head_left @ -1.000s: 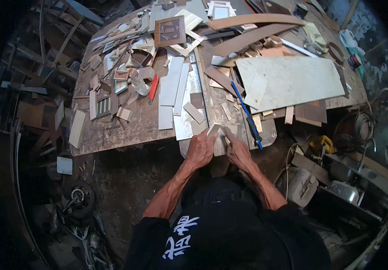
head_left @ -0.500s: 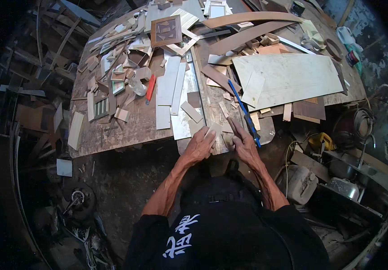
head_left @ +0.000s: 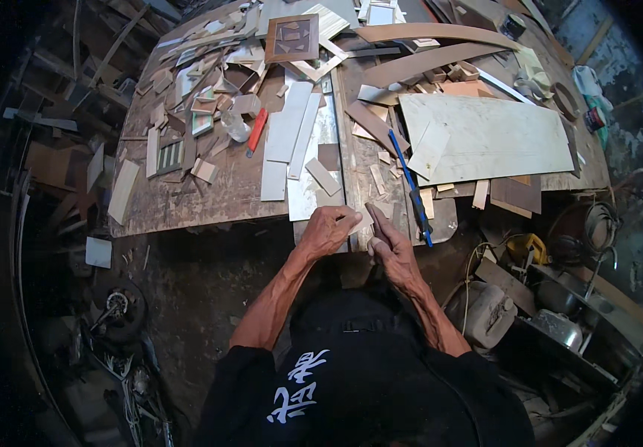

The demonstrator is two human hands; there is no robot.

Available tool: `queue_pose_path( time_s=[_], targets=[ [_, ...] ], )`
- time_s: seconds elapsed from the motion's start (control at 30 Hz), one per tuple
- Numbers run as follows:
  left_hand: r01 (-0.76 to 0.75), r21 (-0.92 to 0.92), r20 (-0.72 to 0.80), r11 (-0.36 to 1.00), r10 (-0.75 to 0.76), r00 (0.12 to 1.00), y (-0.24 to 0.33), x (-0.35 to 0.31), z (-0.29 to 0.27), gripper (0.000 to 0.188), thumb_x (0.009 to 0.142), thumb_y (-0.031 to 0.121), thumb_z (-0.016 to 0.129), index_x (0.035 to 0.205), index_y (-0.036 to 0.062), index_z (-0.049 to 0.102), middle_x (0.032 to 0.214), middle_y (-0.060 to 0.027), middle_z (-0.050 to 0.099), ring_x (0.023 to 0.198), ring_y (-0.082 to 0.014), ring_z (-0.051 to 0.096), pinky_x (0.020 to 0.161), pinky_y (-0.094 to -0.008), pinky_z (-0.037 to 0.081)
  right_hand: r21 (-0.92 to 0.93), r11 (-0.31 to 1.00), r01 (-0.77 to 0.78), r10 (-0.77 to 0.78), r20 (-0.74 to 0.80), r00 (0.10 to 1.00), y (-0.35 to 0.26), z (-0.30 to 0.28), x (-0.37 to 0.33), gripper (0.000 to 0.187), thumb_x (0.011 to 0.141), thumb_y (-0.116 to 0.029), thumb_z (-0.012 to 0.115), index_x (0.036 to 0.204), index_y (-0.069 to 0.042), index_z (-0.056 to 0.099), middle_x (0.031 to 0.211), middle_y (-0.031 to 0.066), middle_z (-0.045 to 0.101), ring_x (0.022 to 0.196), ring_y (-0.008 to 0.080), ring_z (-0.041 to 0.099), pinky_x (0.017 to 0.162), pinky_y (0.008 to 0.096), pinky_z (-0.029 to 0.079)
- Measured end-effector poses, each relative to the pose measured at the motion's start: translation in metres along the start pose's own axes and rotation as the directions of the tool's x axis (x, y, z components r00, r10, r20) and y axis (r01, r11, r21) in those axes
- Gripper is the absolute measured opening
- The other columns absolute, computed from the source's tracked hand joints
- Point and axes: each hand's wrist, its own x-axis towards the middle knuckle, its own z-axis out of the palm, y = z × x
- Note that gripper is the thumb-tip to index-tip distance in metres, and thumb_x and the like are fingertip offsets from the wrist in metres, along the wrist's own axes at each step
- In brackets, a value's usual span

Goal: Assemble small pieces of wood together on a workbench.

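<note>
My left hand (head_left: 329, 229) is closed with thumb and forefinger pinching a small thin piece of pale wood (head_left: 363, 224), just off the near edge of the workbench. My right hand (head_left: 394, 249) is right beside it, fingers bent toward the wood's right edge. Something dark and narrow shows along its forefinger; whether this is a held thing or the finger itself is unclear. Beyond my hands lie a pale wooden strip (head_left: 323, 177) and a small wood offcut (head_left: 377, 179). Right of my right hand lies a long blue tool with a black handle (head_left: 409, 185).
The workbench (head_left: 209, 205) is cluttered with offcuts. A large pale board (head_left: 496, 138) lies on the right, a red-handled tool (head_left: 257, 131) on the left, a brown framed panel (head_left: 292, 40) farther back. At floor level on the right stand a jerrycan (head_left: 490, 307) and metal bowl (head_left: 560, 328).
My hands have come closer together, and my right hand has moved left and toward me, up to the wood piece. The whole view has shifted slightly.
</note>
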Motion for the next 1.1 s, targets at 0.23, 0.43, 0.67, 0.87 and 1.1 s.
queue_pose_path(
  time_s=[0.23,0.43,0.67,0.87,1.1],
  targets=[
    [-0.106,-0.071,-0.061,0.992,0.102,0.993,-0.008,0.005,0.004,0.028,0.087,0.025,0.061,0.085,-0.0016,0.068,0.067,-0.0147,0.063,0.061,-0.0177,0.058,0.059,-0.0346,0.046,-0.054,0.998,-0.013,0.014,0.002,1.000,-0.011,0.002,-0.006,0.058,0.092,-0.006,0.044,0.148,-0.014,0.030,0.080,0.0007,0.047,0.067,0.0090,0.044,0.062,0.0237,0.045],
    [-0.020,-0.083,-0.044,0.996,0.017,0.999,-0.013,0.005,0.008,0.029,0.086,0.025,0.062,0.078,-0.0026,0.065,0.062,-0.0145,0.059,0.058,-0.0169,0.054,0.056,-0.0345,0.044,0.055,0.992,-0.111,0.108,0.044,0.993,-0.010,0.000,-0.010,0.058,0.094,-0.005,0.041,0.149,-0.020,0.029,0.086,0.0025,0.053,0.068,0.0108,0.047,0.064,0.0261,0.048],
    [-0.076,-0.036,-0.074,0.996,0.073,0.995,-0.006,0.005,0.006,0.030,0.085,0.025,0.062,0.073,-0.0020,0.062,0.058,-0.0149,0.054,0.053,-0.0197,0.051,0.054,-0.0367,0.042,0.103,0.990,-0.099,0.090,0.087,0.992,-0.011,-0.004,-0.011,0.062,0.091,-0.002,0.043,0.150,-0.013,0.025,0.090,-0.0009,0.049,0.073,0.0079,0.044,0.068,0.0239,0.046],
    [-0.004,0.049,-0.016,0.999,0.004,1.000,0.003,0.010,-0.008,0.029,0.085,0.026,0.061,0.076,-0.0018,0.064,0.064,-0.0178,0.058,0.059,-0.0251,0.058,0.058,-0.0376,0.045,0.077,0.988,-0.133,0.124,0.108,0.986,-0.015,-0.007,-0.008,0.063,0.091,-0.002,0.043,0.150,-0.013,0.024,0.093,0.0005,0.051,0.072,0.0091,0.044,0.068,0.0244,0.046],
    [-0.040,0.068,-0.074,0.997,0.045,0.996,0.006,0.011,-0.002,0.027,0.084,0.027,0.062,0.083,0.0001,0.068,0.073,-0.0178,0.065,0.067,-0.0285,0.064,0.063,-0.0362,0.049,0.053,0.991,-0.125,0.118,0.119,0.986,-0.013,-0.021,0.003,0.063,0.091,-0.005,0.045,0.150,-0.012,0.025,0.092,0.0004,0.050,0.069,0.0090,0.043,0.067,0.0240,0.044]
  ],
)
